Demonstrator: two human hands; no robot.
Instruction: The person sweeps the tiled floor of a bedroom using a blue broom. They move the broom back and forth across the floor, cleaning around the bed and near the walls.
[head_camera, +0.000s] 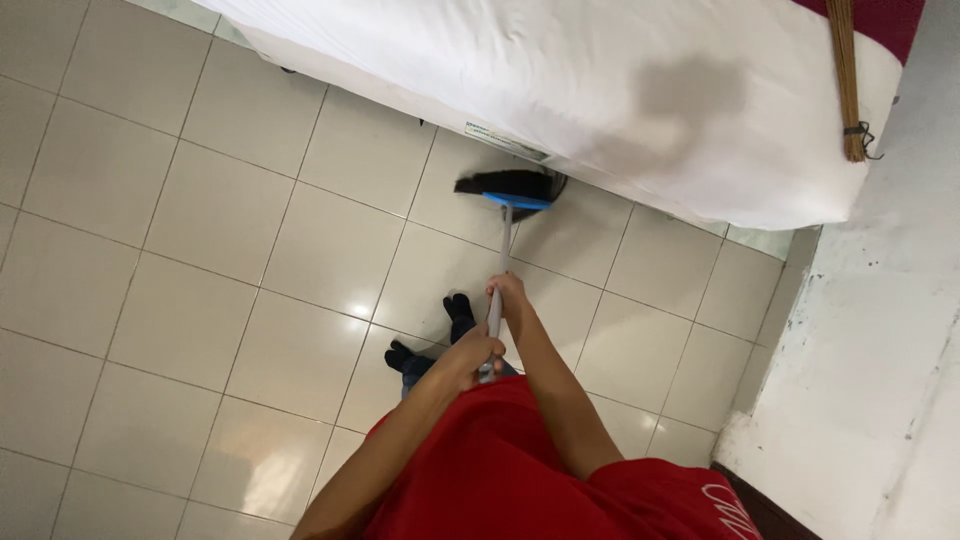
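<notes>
Both hands, left hand nearer and right hand farther, gripping broom handle; bristles at bed edge.

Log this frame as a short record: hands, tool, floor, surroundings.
left hand: wrapped around the upper end of the broom handle
right hand: gripping the handle lower down
broom: grey handle, blue head, black bristles at the foot of the bed
floor: pale glossy tiles
bed: white sheet, stick broom lying on top
feet: dark socks
</notes>
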